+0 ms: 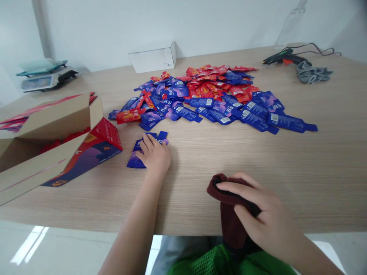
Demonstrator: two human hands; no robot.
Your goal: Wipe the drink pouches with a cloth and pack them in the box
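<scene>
My left hand (pixel 155 153) rests palm down on a few blue-purple packets (pixel 137 157) on the table, just right of the open carton. Its fingers are stretched out over them. Near the table's front edge, my right hand (pixel 258 208) grips a dark maroon fabric piece (pixel 229 217) by its folded rim, thumb on one side and fingers inside the dark opening. The lower end of the fabric hangs over the edge above the green mesh cloth (pixel 206 263) on my lap. Beyond both hands lies a heap of blue packets (pixel 183 110) and red packets (pixel 209 82).
The open carton (pixel 97 147) at left has flaps up and red contents inside. Behind it sits a scale (pixel 47 78). A white box (pixel 153 59) stands by the wall. At the back right are a glue gun (pixel 283 58) with a cord and a crumpled grey cloth (pixel 312 73).
</scene>
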